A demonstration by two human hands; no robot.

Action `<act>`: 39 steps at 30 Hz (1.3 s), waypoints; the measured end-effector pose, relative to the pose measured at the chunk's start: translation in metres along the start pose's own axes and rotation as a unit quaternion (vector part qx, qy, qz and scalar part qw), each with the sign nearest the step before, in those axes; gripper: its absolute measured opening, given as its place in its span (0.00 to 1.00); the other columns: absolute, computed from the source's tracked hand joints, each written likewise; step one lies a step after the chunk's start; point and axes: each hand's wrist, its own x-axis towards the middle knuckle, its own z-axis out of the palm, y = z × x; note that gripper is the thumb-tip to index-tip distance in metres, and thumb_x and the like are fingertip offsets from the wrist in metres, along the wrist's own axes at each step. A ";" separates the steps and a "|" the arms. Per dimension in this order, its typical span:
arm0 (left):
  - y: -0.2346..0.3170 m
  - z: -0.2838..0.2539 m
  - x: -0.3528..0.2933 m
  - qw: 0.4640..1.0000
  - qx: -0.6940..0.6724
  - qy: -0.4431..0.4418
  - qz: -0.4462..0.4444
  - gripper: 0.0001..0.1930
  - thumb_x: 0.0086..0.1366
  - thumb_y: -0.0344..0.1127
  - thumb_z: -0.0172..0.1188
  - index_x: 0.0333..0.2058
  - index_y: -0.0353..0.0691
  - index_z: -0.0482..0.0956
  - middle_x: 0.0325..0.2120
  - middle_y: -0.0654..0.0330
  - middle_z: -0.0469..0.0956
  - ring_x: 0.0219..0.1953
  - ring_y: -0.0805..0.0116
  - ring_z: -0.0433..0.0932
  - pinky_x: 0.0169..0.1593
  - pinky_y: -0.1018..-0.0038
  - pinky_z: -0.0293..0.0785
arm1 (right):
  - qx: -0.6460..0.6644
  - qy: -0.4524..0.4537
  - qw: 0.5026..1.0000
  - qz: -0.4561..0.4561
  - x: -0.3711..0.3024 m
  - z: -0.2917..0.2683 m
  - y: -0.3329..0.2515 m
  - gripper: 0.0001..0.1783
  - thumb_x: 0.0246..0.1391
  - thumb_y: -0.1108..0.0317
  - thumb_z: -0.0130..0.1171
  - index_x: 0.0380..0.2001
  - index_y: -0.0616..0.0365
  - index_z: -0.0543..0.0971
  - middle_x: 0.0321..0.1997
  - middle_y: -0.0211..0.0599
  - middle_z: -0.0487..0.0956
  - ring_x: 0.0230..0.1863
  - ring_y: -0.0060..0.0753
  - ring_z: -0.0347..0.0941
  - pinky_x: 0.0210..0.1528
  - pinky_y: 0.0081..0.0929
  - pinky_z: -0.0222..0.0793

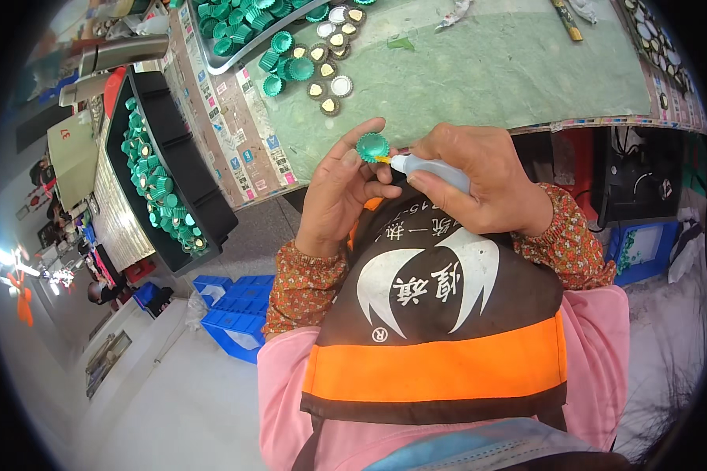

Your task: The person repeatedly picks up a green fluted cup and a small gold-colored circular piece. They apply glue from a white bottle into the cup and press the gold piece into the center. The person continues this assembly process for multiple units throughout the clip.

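Above the lap, left hand (339,192) pinches a ridged green plastic cap (372,146); right hand (479,184) grips a smooth pale squeeze bottle (436,170), body mostly hidden, orange nozzle touching the cap.

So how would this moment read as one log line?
left hand: holds green cap | right hand: squeezes bottle, nozzle at cap | table: more caps

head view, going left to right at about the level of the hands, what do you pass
black tray filled with green caps → left hand → green cap pinched in its fingers → small squeeze bottle, orange nozzle at the cap → right hand gripping the bottle → black box under the table edge
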 end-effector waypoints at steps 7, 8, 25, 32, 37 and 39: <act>-0.008 -0.002 -0.001 0.997 -0.061 0.002 -0.035 0.26 0.75 0.44 0.51 0.62 0.28 0.65 0.40 0.55 0.75 0.39 0.69 0.79 0.43 0.66 0.88 | 0.014 0.017 1.000 0.018 -0.001 0.001 0.004 0.10 0.56 0.66 0.64 0.35 0.57 0.73 0.24 0.42 0.77 0.25 0.50 0.77 0.26 0.38 0.70; -0.009 -0.002 -0.002 0.996 -0.077 0.003 -0.046 0.26 0.75 0.45 0.50 0.60 0.29 0.67 0.39 0.55 0.75 0.38 0.69 0.79 0.43 0.66 0.89 | 0.021 0.019 0.999 0.030 -0.001 0.001 0.004 0.10 0.56 0.66 0.64 0.36 0.57 0.73 0.24 0.42 0.78 0.26 0.49 0.78 0.27 0.38 0.70; 0.004 -0.005 -0.011 0.995 -0.010 0.077 -0.057 0.19 0.76 0.49 0.49 0.44 0.36 0.73 0.34 0.56 0.77 0.33 0.70 0.79 0.38 0.68 0.88 | 0.091 0.038 0.988 0.117 -0.004 -0.009 0.008 0.12 0.56 0.65 0.65 0.37 0.58 0.75 0.26 0.43 0.78 0.26 0.43 0.79 0.29 0.32 0.71; 0.004 0.002 -0.013 0.993 0.061 0.091 -0.035 0.16 0.76 0.48 0.50 0.45 0.39 0.69 0.34 0.56 0.78 0.33 0.72 0.80 0.38 0.67 0.87 | 0.013 -0.012 0.999 0.046 -0.006 0.002 0.009 0.13 0.54 0.69 0.67 0.39 0.62 0.76 0.28 0.41 0.80 0.26 0.43 0.79 0.28 0.32 0.71; 0.004 0.006 -0.016 0.990 0.100 0.094 -0.017 0.14 0.76 0.45 0.50 0.45 0.39 0.68 0.35 0.56 0.78 0.32 0.72 0.80 0.38 0.68 0.87 | -0.007 -0.031 0.998 0.049 -0.008 0.003 0.010 0.13 0.53 0.69 0.67 0.38 0.61 0.76 0.30 0.40 0.80 0.26 0.44 0.79 0.29 0.33 0.71; 0.003 0.005 -0.016 0.989 0.109 0.100 -0.009 0.13 0.76 0.43 0.50 0.46 0.38 0.68 0.35 0.55 0.79 0.33 0.72 0.80 0.39 0.68 0.87 | -0.008 -0.035 0.998 0.047 -0.008 0.003 0.010 0.12 0.54 0.69 0.67 0.38 0.61 0.76 0.30 0.40 0.80 0.26 0.44 0.79 0.29 0.33 0.71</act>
